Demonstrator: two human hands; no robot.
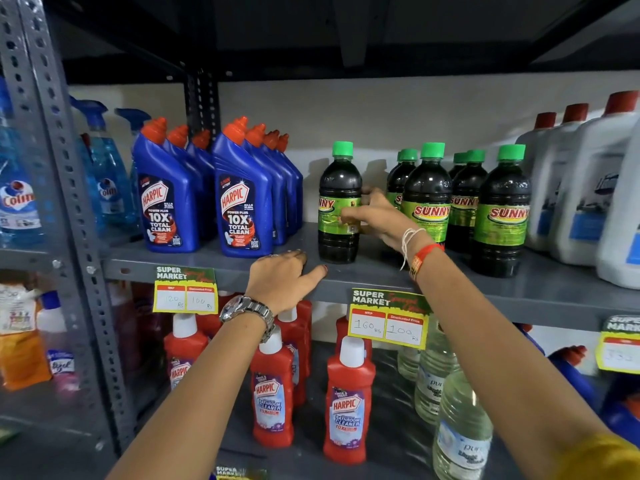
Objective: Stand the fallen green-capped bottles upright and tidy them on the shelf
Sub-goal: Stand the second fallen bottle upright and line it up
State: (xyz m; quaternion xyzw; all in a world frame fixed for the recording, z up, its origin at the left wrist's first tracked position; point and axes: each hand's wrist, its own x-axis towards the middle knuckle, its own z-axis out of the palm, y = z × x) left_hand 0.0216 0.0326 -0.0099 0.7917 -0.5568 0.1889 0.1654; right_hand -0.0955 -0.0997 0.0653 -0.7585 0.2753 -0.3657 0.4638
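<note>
A dark green-capped Sunny bottle [337,188] stands upright on the grey shelf [221,265], a little left of the others. My right hand [375,216] grips its label from the right side. Several more green-capped Sunny bottles [429,195] stand upright in rows to the right, the front right one [502,209] nearest the edge. My left hand [280,277] rests on the shelf's front edge, fingers curled over it, holding nothing. No bottle lies on its side in view.
Blue Harpic bottles [242,202] stand left of the Sunny bottles, white jugs [585,188] to the right. Price tags [388,318] hang off the shelf lip. Red Harpic bottles [348,403] and clear bottles [460,427] fill the shelf below. A grey upright [59,168] stands at left.
</note>
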